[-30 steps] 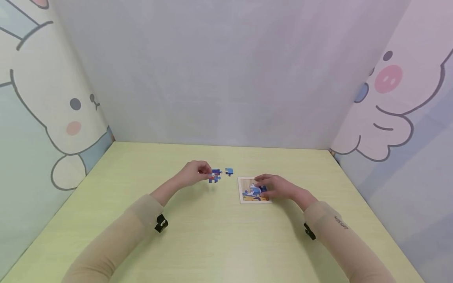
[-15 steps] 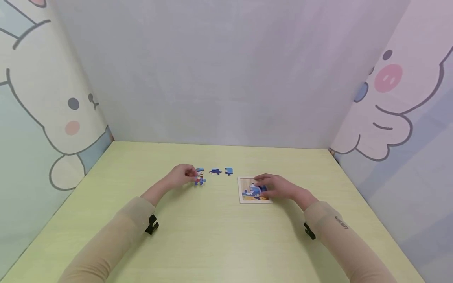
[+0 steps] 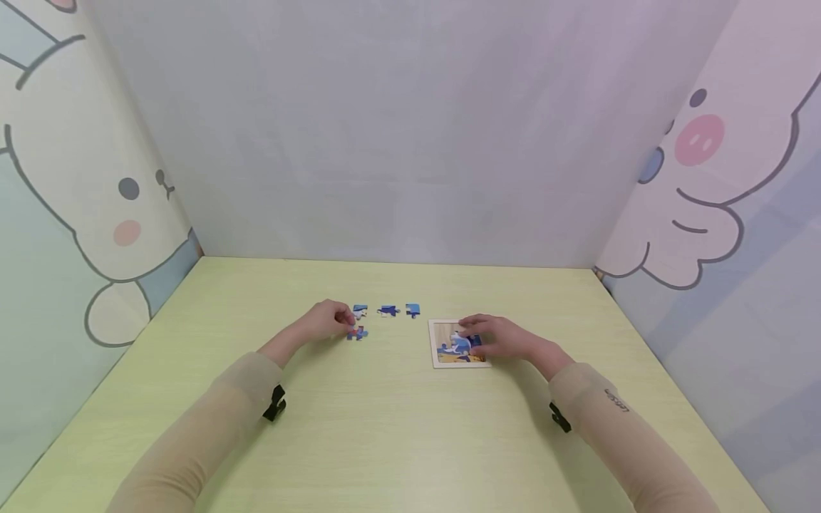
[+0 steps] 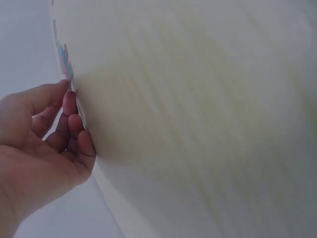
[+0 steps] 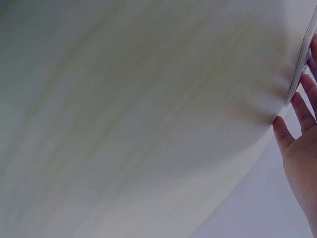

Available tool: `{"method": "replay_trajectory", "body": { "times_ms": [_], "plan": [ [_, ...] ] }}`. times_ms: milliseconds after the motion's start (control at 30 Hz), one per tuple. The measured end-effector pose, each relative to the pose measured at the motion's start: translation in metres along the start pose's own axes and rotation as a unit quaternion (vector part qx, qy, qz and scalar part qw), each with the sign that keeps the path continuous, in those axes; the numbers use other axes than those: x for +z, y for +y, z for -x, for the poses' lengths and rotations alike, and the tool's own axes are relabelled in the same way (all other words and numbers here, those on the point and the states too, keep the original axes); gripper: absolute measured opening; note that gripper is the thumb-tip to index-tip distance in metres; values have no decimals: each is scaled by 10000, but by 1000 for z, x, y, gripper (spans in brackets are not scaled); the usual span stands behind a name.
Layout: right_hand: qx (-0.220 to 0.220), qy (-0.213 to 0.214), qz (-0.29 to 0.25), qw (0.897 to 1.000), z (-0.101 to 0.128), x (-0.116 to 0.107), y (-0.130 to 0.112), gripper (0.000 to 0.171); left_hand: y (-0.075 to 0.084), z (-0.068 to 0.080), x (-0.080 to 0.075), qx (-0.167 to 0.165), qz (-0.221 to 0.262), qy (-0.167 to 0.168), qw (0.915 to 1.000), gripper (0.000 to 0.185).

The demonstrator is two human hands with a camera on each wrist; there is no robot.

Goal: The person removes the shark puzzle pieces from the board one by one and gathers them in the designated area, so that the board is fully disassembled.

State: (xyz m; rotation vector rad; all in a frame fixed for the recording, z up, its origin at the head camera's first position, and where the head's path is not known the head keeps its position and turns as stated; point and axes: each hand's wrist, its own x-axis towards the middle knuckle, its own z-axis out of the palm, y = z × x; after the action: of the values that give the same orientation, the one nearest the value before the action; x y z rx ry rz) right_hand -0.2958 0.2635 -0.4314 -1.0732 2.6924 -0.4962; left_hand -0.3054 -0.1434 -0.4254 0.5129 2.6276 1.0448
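Right hand rests on the puzzle tray, fingers laid flat, steadying it. Left hand pinches a loose piece lying on the table. Beyond lie three loose pieces. Risk: a weak pinch may let the piece slip.

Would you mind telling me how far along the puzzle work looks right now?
The puzzle tray is partly filled, with the right hand resting on it. The left hand touches one loose piece on the table. Three more pieces lie in a row outside the tray, so four remain out.
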Motion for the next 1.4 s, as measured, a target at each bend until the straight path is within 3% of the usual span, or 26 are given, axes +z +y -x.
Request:
{"method": "replay_trajectory", "body": {
  "times_ms": [200, 333, 600, 800, 1033, 1200, 1400],
  "plan": [
    [6, -70, 60, 10000, 0, 0, 1, 45, 0, -5, 2, -249, -240, 77, 9994, 5],
    [-42, -180, 207, 9996, 0, -2, 2, 47, 9, -8, 2, -208, -209, 57, 9996, 7],
    [-141, -344, 269, 9989, -1, -6, 5, 50, 44, -16, 15, 208, -92, -14, 9997, 9],
    [-86, -196, 260, 9994, 0, -5, 4, 48, 74, -23, 27, 515, -144, -34, 9986, 6],
    [348, 14, 202, 9992, 4, -4, 2, 53, 102, -32, 43, 800, -240, 41, 9965, 4],
    [820, 147, 367, 9959, 7, -2, 2, 66, 113, -43, 57, 1001, -326, 37, 9944, 8],
    [965, 238, 307, 9946, 11, 2, 3, 73, 115, -55, 77, 1345, -469, 56, 9898, 13]
  ]
}}
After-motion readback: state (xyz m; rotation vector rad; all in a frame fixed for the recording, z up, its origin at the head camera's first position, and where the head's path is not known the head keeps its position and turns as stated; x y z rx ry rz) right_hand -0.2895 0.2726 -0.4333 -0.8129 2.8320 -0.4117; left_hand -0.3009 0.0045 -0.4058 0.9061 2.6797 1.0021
